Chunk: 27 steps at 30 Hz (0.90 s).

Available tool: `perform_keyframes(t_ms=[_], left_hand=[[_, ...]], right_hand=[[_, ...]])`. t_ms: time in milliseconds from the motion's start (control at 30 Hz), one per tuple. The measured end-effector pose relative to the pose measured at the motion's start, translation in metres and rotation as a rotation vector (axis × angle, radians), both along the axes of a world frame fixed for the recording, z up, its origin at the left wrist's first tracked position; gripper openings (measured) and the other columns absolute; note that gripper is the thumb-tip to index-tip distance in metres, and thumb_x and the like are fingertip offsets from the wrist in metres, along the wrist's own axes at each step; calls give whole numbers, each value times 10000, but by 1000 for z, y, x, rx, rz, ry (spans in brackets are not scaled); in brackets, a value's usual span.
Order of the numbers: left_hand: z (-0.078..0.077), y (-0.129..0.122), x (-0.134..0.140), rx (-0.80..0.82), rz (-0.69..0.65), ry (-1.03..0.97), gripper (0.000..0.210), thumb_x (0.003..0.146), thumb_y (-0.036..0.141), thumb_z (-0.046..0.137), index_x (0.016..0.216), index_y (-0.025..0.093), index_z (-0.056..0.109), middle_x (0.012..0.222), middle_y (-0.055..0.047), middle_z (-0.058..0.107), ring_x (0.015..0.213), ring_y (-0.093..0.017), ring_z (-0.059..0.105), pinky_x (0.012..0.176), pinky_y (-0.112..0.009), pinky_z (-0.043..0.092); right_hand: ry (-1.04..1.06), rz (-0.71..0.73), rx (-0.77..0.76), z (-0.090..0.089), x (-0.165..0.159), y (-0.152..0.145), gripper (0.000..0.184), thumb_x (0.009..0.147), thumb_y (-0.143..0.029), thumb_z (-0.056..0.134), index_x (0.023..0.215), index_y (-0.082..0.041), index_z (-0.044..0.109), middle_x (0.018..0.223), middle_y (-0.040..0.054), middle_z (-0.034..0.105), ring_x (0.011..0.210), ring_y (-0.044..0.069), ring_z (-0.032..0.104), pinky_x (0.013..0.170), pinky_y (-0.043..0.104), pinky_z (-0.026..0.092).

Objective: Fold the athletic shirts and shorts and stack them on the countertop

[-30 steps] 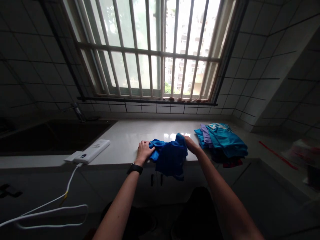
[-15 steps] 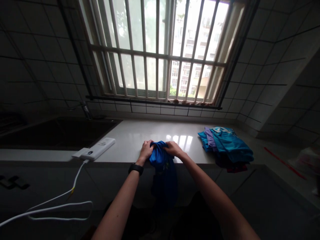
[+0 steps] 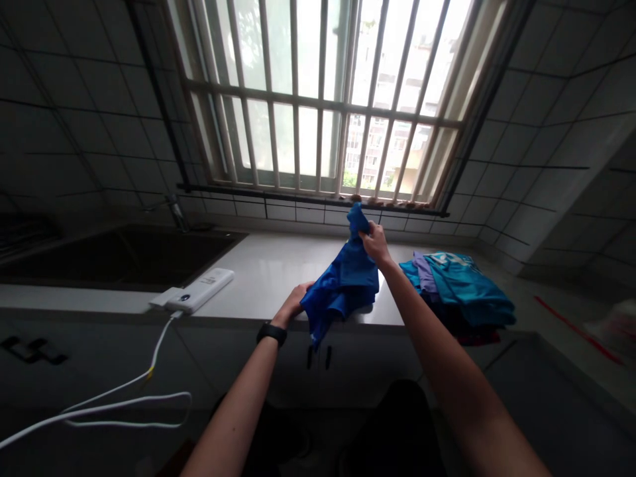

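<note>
A bright blue garment [image 3: 342, 285] is stretched at a slant above the front edge of the counter, with its lower corner hanging past the edge. My right hand [image 3: 375, 244] is closed on its upper part, and a bunched end of cloth sticks up beyond the fingers. At the garment's lower left side is my left hand [image 3: 297, 299], closed on the edge, its fingertips partly hidden by the cloth. The left wrist wears a black band [image 3: 271, 333]. What kind of garment it is cannot be made out.
Folded clothes [image 3: 462, 288] in teal, purple and dark colours lie stacked to the right on the white counter [image 3: 268, 265]. A white power bank [image 3: 206, 290] with a cable [image 3: 161, 341] lies left, beside a dark sink [image 3: 124, 258]. A barred window [image 3: 318, 106] is behind.
My right hand has lifted its part of the blue garment up and away, towards the window. The cloth that hung down in front of the counter has come up; my left hand stays low.
</note>
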<state>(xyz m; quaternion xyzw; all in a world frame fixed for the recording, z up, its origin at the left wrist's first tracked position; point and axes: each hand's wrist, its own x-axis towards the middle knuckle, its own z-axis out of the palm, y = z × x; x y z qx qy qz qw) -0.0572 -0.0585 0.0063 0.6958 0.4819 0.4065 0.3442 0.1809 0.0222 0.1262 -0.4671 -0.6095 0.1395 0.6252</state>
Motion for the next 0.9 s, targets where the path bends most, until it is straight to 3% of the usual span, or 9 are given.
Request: perform_keyframes(t_ms=[200, 267, 367, 433, 567, 667, 767, 833, 900], left_hand=[[-1, 2, 1, -74, -32, 20, 686, 829, 760, 496, 1044, 170, 772, 1081, -103, 797, 1020, -284, 721, 879, -342, 561], [0, 1, 1, -67, -46, 46, 691, 823, 781, 511, 1009, 174, 785, 1057, -95, 807, 1011, -294, 721, 894, -351, 552], [1, 0, 0, -53, -86, 80, 580, 789, 709, 621, 995, 196, 796, 1040, -89, 815, 1023, -301, 724, 916, -354, 541], [-1, 2, 0, -46, -117, 81, 484, 800, 623, 645, 992, 203, 790, 1034, -83, 812, 1016, -288, 727, 910, -352, 544], [-3, 10, 0, 14, -22, 70, 358, 852, 465, 628, 1034, 179, 744, 1037, -98, 768, 949, -250, 712, 884, -377, 568], [4, 9, 8, 130, 95, 55, 562, 728, 358, 771, 1243, 159, 666, 1276, -148, 670, 1108, -275, 665, 962, -434, 568], [19, -8, 24, 228, -94, 46, 902, 593, 272, 859, 1438, 188, 554, 1532, -167, 507, 1381, -337, 509, 1122, -472, 483], [31, -25, 33, 160, -327, 77, 794, 602, 272, 847, 1362, 198, 631, 1470, -136, 587, 1363, -353, 524, 1134, -463, 472], [41, -41, 36, 7, -528, 119, 549, 624, 317, 832, 1149, 191, 735, 1233, -94, 729, 1164, -343, 644, 1020, -444, 543]], right_hand=[[-121, -200, -164, -38, 23, -36, 170, 922, -307, 516, 978, -214, 648, 960, 86, 698, 1003, 270, 663, 918, 374, 505], [-169, -81, -369, -39, 31, -44, 113, 882, -264, 566, 878, -205, 663, 862, 71, 703, 925, 270, 683, 848, 356, 528], [-47, 286, -602, -32, 36, -60, 99, 839, -272, 635, 866, -192, 687, 786, 41, 709, 786, 231, 689, 734, 325, 564], [151, 449, -576, -23, 36, -74, 198, 859, -377, 657, 944, -202, 694, 798, 31, 719, 770, 220, 697, 704, 323, 589], [423, 495, -436, -6, 30, -98, 428, 903, -645, 584, 939, -226, 664, 813, 57, 715, 875, 252, 718, 746, 362, 631], [437, 559, -428, 1, 24, -105, 505, 923, -726, 499, 890, -241, 638, 774, 57, 677, 901, 259, 707, 759, 379, 635], [406, 563, -400, 9, 17, -106, 547, 925, -768, 449, 833, -253, 612, 693, 36, 596, 856, 256, 688, 726, 377, 627], [353, 515, -376, 19, 13, -106, 564, 922, -785, 434, 828, -259, 617, 674, 30, 570, 826, 256, 677, 704, 376, 619], [282, 451, -362, 30, 14, -107, 564, 924, -786, 430, 848, -264, 630, 688, 31, 582, 829, 259, 676, 696, 376, 611]])
